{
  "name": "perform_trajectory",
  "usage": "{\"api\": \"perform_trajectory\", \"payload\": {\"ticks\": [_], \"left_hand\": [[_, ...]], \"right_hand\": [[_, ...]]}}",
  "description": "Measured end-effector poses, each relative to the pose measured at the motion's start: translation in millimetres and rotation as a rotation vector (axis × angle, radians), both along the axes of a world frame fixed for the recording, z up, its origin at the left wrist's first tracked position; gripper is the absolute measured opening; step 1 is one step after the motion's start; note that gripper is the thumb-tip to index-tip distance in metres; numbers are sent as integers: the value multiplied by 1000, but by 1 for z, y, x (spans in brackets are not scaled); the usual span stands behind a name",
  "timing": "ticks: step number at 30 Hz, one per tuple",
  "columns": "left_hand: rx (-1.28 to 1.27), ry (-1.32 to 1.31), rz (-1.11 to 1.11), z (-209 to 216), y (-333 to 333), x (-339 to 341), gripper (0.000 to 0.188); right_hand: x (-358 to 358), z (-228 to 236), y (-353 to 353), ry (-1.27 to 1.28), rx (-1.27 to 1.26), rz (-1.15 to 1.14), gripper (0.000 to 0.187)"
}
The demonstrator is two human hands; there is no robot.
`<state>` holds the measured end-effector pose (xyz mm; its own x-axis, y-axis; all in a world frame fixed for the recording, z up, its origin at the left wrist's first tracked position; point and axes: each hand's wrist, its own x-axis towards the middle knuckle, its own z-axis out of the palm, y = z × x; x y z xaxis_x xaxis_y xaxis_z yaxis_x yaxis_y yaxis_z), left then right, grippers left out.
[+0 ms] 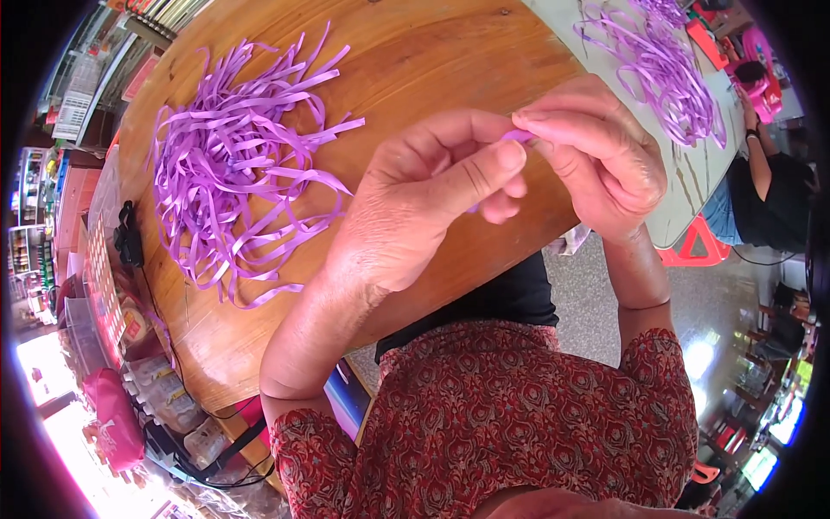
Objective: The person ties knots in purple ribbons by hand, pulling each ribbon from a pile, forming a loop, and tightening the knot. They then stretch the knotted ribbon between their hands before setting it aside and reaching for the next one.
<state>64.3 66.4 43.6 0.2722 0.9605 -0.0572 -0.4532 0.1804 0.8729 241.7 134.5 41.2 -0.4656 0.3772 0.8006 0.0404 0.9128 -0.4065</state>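
My left hand [432, 186] and my right hand [601, 151] meet above the wooden table, fingertips nearly touching. Between them, both thumbs and forefingers pinch a short stretch of purple ribbon [518, 136]. Most of that strip is hidden by my fingers; a bit of purple also shows beneath my left hand. To the left of my hands, a loose heap of purple ribbons [233, 173] lies tangled on the tabletop, with several ends pointing toward my left wrist.
The wooden table [432, 52] meets a pale table [692, 186] on the right, which carries a second purple ribbon pile [661, 73]. A person in black [778, 203] sits beyond it, near a red stool [699, 244]. Shelves and a black cable [130, 235] line the left side.
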Motion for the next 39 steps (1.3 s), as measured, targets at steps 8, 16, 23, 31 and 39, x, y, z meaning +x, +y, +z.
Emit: {"api": "perform_trajectory", "payload": {"ticks": [8, 16, 23, 31, 39], "left_hand": [[113, 246, 213, -9, -4, 1, 13], [84, 266, 262, -13, -2, 5, 9], [99, 377, 277, -16, -4, 2, 10], [140, 470, 275, -14, -4, 0, 12], [108, 415, 201, -7, -1, -3, 19]], "right_hand": [[15, -12, 1, 121, -325, 3, 23], [23, -2, -1, 109, -339, -16, 21], [21, 15, -3, -149, -8, -56, 23], [8, 5, -1, -284, 139, -183, 31], [12, -4, 5, -262, 66, -136, 24]]}}
